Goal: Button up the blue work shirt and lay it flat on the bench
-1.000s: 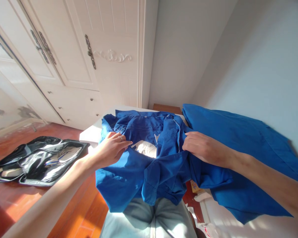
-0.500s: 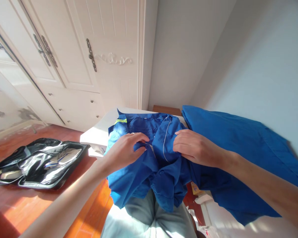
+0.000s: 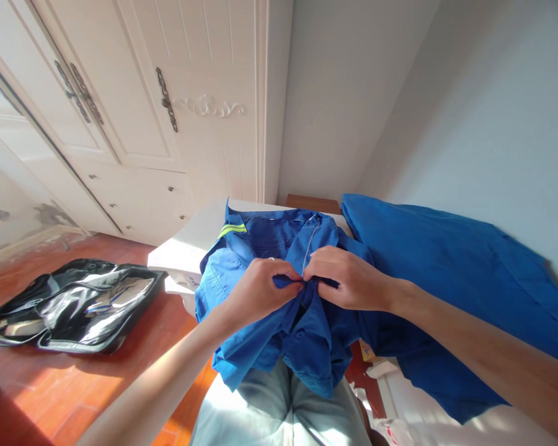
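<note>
A blue work jacket (image 3: pixel 246 306) with a yellow reflective strip lies over my lap and the edge of a white table, its collar end away from me. My left hand (image 3: pixel 274 282) pinches the front edge of the jacket between thumb and forefinger. Right beside it, fingertips nearly touching, my right hand (image 3: pixel 341 277) pinches the opposite front edge, near the white line along the placket. Whatever small fastener may lie between the fingertips is hidden. A ring shows on my left hand.
More blue cloth (image 3: pixel 446 272) is spread to the right by the wall. The white table (image 3: pixel 177 248) stands behind the jacket. An open black suitcase (image 3: pixel 74 306) lies on the wooden floor at left. A white wardrobe (image 3: pixel 214 148) stands at the back.
Both hands have come together at the middle of the jacket, the left moving right and the right moving left. The two front edges are now drawn together.
</note>
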Motion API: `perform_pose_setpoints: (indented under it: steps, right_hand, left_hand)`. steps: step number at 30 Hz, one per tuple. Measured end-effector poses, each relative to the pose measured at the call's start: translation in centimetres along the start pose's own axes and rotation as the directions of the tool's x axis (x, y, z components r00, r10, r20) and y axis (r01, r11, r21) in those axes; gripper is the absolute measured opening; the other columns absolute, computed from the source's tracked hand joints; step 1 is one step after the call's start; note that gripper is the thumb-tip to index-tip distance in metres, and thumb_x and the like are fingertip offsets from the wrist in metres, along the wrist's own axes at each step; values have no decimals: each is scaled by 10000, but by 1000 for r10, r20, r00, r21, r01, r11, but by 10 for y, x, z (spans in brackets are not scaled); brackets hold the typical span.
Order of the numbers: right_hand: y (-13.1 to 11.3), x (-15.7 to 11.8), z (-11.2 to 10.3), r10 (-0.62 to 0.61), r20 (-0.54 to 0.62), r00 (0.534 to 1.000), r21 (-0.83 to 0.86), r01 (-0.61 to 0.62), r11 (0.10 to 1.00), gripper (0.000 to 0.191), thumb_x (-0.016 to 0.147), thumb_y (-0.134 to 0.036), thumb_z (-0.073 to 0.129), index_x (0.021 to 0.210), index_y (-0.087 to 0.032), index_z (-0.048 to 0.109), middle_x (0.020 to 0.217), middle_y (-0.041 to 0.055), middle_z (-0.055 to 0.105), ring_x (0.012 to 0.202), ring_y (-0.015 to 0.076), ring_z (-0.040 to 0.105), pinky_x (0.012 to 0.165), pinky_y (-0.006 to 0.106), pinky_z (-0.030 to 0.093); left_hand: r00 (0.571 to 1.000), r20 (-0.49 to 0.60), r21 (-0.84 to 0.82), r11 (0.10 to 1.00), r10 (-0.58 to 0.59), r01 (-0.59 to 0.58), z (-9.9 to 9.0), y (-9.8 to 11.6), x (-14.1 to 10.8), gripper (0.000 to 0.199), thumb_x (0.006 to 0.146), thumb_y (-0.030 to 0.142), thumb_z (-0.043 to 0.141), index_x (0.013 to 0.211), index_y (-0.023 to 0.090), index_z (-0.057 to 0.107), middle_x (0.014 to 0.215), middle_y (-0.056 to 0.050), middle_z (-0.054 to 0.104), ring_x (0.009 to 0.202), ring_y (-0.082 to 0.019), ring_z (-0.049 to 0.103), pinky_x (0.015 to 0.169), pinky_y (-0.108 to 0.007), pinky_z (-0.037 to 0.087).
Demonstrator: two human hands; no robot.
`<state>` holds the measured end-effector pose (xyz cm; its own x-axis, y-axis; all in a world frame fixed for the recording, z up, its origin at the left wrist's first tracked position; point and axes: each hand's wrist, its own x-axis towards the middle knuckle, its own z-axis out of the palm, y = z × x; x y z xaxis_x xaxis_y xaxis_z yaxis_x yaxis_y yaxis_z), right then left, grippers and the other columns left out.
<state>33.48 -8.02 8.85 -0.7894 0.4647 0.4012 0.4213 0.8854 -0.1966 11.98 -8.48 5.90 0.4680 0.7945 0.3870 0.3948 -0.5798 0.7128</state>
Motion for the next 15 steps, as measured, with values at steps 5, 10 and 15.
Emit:
perform_pose_setpoints:
  steps: [5,10,15]
  right_hand:
    - [-1,-1,0,82,36,996,23,-83,996,147,843,-114,541,940,-170,637,833,54,688,806,196,611,811,345,462]
    - [3,-2,-5,69,102,992,134,-82,988,103,901,-152,569,954,-175,654,899,46,710,875,185,627,877,339,442]
    - [3,0,-4,96,73,993,103,-104,989,74,892,-173,606,930,-178,670,881,45,711,859,187,631,855,335,446]
  left_hand:
    - [1000,-13,-7,1000,-21,21,2,1,-2,99,824,205,666,830,223,763,821,1,769,765,-166,693,743,-272,510]
    - [1000,-11,3,1000,-19,19,6,8,-3,131,828,166,648,827,229,762,821,15,767,769,-157,695,742,-265,494]
    - [992,-88,-62,995,-85,80,16,9,-4,165,781,102,616,826,216,727,840,6,761,800,-169,705,750,-267,511]
